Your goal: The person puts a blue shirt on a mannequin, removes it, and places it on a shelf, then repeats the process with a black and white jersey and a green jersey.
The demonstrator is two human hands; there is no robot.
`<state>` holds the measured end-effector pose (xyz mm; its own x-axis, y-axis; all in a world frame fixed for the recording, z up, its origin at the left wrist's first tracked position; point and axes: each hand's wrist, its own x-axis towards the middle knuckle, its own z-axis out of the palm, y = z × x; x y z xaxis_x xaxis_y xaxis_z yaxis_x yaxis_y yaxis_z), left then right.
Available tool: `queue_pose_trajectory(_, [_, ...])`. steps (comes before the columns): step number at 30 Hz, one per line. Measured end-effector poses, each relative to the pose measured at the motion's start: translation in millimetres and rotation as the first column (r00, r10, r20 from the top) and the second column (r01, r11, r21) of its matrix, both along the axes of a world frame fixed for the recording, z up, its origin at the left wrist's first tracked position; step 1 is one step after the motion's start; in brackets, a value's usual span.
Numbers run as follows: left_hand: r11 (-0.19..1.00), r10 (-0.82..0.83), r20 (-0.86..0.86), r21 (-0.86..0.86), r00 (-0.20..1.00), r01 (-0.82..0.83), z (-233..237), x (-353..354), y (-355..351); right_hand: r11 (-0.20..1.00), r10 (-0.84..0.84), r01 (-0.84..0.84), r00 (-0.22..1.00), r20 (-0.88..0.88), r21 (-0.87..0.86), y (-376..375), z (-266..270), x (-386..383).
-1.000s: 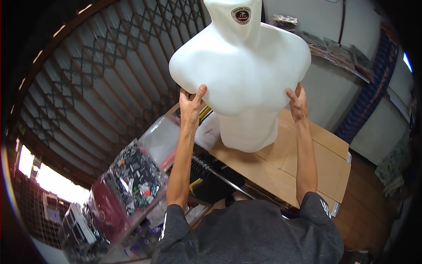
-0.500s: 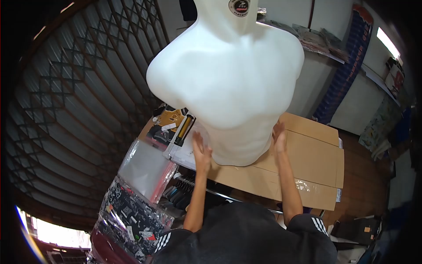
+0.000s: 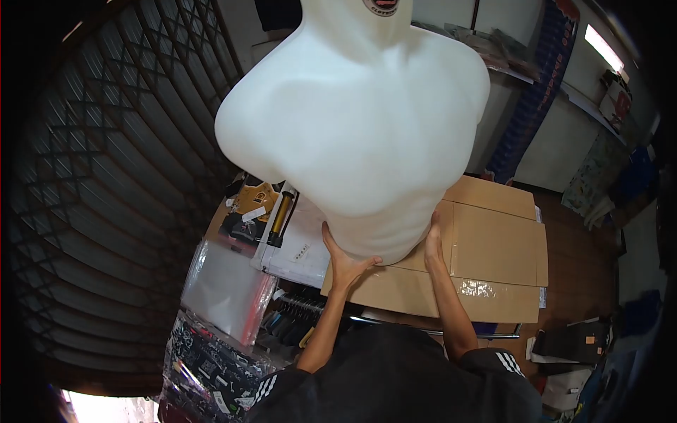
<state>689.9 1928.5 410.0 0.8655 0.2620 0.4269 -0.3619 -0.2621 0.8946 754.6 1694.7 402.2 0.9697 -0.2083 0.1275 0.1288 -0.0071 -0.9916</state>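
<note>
A white mannequin torso (image 3: 360, 134) stands upright in front of me, its base over the flattened cardboard (image 3: 497, 247) on the table. At the lower left of its waist, my left hand (image 3: 345, 266) grips the edge, thumb across the front and fingers around the side. My right hand (image 3: 434, 243) presses on the lower right side of the waist; its fingertips are partly hidden behind the torso. A round label (image 3: 383, 5) shows on the mannequin's neck.
Left of the torso lie a heat-sealer-like bar (image 3: 281, 217) and a mustard-coloured packet (image 3: 255, 199). Clear plastic bags (image 3: 224, 289) lie nearer me, above a dark patterned bundle (image 3: 204, 359). Hanging clothes (image 3: 300, 314) show under the table. A folding metal gate (image 3: 120, 176) spans the left.
Both hands have closed in on the mannequin's waist. My left hand, earlier apart from it, now wraps its lower edge. The torso appears nearer and larger in view.
</note>
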Motion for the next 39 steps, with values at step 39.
queue_pose_trajectory(39, [0.578,-0.716,-0.448,0.047,0.535,0.814,-39.4,-246.3,-244.7,0.937,-0.339,0.342,0.844,-0.416,-0.070,-217.1,-154.5,-471.3])
